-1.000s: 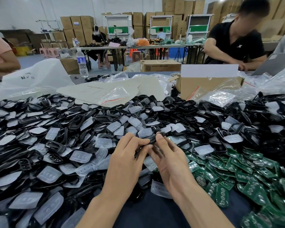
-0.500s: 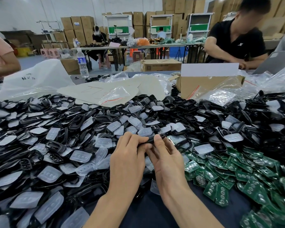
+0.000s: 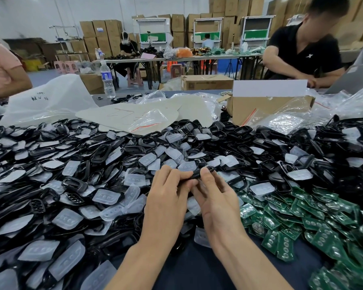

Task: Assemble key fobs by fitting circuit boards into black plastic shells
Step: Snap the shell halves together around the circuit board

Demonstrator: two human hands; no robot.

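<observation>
Now: left hand (image 3: 168, 197) and right hand (image 3: 216, 204) both pinch one black shell (image 3: 200, 174) by its ends, raised just above the heap, probably so the thumbs can press a board home. Whether a board sits inside is hidden.

Count: one shell in hand. Loose shells (image 3: 96, 151) and clear button membranes (image 3: 108, 196) cover the tabletop (image 3: 197, 271), too many to count. Green circuit boards (image 3: 306, 216) are heaped at right, near the right hand for easy reach.

Left hand (image 3: 166, 197), right hand (image 3: 217, 203), fingers (image 3: 181, 175) pinching (curled)
</observation>
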